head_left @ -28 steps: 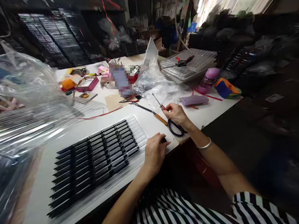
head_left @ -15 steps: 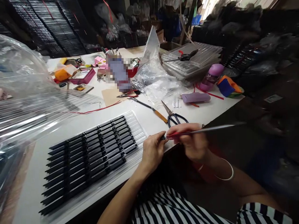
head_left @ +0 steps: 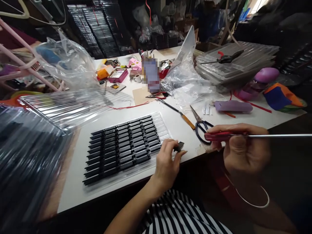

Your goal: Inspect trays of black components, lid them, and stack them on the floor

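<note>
My left hand (head_left: 168,162) pinches a small black connector-like part (head_left: 179,147) just above the table's front edge. In my right hand (head_left: 246,149) is a screwdriver with a red handle (head_left: 219,136); its long metal shaft points right, out of the picture. The two hands are apart. Left of my left hand lies a clear ribbed plastic tray (head_left: 162,125), and rows of black, many-pinned parts (head_left: 125,144) rest in it. Dark-handled scissors (head_left: 198,120) lie on the table behind my right hand, partly covered by its fingers and the red handle.
A knife-like tool with an orange handle (head_left: 187,121) lies beside the scissors, red-handled pliers (head_left: 159,95) further back. A purple case (head_left: 234,106) and crumpled clear plastic (head_left: 187,84) are behind. Stacked clear trays (head_left: 239,61) stand back right. A dark stack (head_left: 31,156) rises at left.
The view has turned left. My right hand has moved away from the left one, taking the screwdriver with it. My left hand still pinches the small black part.
</note>
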Action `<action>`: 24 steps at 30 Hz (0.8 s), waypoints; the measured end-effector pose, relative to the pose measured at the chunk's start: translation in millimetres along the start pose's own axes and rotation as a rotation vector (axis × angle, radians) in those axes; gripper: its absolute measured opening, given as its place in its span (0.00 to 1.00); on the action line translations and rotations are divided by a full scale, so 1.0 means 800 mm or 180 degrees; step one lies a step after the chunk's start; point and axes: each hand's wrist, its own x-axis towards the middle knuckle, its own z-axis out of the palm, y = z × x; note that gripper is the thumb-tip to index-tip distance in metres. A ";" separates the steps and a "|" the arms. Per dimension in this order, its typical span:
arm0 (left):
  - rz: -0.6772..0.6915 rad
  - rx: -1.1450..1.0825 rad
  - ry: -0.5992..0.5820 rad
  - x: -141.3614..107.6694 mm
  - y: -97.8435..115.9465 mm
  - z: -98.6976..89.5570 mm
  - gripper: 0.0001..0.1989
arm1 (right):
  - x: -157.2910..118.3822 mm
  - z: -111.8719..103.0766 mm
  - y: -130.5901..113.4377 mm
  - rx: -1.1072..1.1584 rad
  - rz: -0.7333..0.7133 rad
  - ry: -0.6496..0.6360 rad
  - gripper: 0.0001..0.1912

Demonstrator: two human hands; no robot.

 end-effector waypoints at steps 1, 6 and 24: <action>0.0073 0.0209 0.0131 -0.005 -0.002 -0.011 0.09 | -0.001 0.004 0.003 0.0094 0.0120 -0.0030 0.05; 0.0305 0.1750 0.0150 -0.021 -0.012 -0.060 0.05 | -0.018 0.033 0.040 0.0223 0.0809 -0.0741 0.07; -0.0523 0.1713 0.0616 -0.060 -0.030 -0.204 0.06 | -0.042 0.091 0.032 -0.1144 -0.0701 -0.2690 0.09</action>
